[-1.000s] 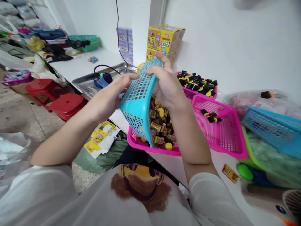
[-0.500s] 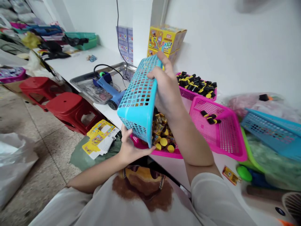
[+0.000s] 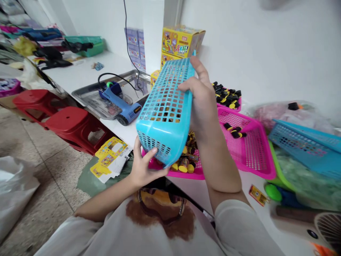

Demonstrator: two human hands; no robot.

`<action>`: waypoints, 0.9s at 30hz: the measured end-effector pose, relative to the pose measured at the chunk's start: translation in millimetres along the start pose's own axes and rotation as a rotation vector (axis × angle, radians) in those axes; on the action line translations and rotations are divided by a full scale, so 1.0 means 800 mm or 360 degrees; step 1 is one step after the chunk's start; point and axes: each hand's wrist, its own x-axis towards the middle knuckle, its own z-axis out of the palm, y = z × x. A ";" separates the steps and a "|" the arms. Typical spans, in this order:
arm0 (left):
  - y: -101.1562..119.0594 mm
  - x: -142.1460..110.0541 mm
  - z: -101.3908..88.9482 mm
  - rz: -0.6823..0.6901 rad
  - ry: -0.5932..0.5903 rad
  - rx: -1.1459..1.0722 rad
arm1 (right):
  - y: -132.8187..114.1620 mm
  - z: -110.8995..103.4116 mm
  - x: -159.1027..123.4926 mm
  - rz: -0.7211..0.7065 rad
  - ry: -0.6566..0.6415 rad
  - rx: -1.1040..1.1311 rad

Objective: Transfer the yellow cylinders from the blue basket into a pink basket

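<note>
I hold a blue perforated basket [image 3: 166,113] upside down and tilted over a pink basket [image 3: 160,167] at the table's front edge. My right hand [image 3: 204,99] grips the blue basket's far right rim. Against its near bottom corner my left hand [image 3: 142,169] is pressed, fingers curled on it. Several small yellow and black capped items [image 3: 185,161] lie heaped in the pink basket under the blue one.
A second pink basket [image 3: 253,156] with a few black-yellow pieces sits to the right, a third [image 3: 229,101] behind it. Another blue basket [image 3: 306,145] lies at the right. A blue heat gun [image 3: 119,105] rests on a metal tray [image 3: 90,97]. Yellow boxes [image 3: 181,41] stand at the wall. Red stools [image 3: 71,122] stand left.
My left hand dropped from the basket's upper side to its near bottom corner. The blue basket tipped further over, its bottom now facing up, and rose slightly.
</note>
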 end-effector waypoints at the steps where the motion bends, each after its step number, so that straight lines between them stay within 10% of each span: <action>1: 0.000 0.000 0.001 0.0057 -0.0054 0.0027 | -0.004 -0.013 -0.006 -0.0018 0.0038 0.0005; 10: 0.050 -0.009 0.035 0.0502 -0.0320 0.0367 | 0.002 -0.197 -0.093 0.0105 0.0372 -0.0308; 15: 0.056 -0.003 0.039 0.0575 -0.0503 0.0415 | 0.069 -0.238 -0.119 0.0573 0.0376 -0.0497; 27: 0.056 0.004 0.038 0.0722 -0.0724 0.0466 | 0.137 -0.287 -0.130 0.0209 0.0362 -0.1142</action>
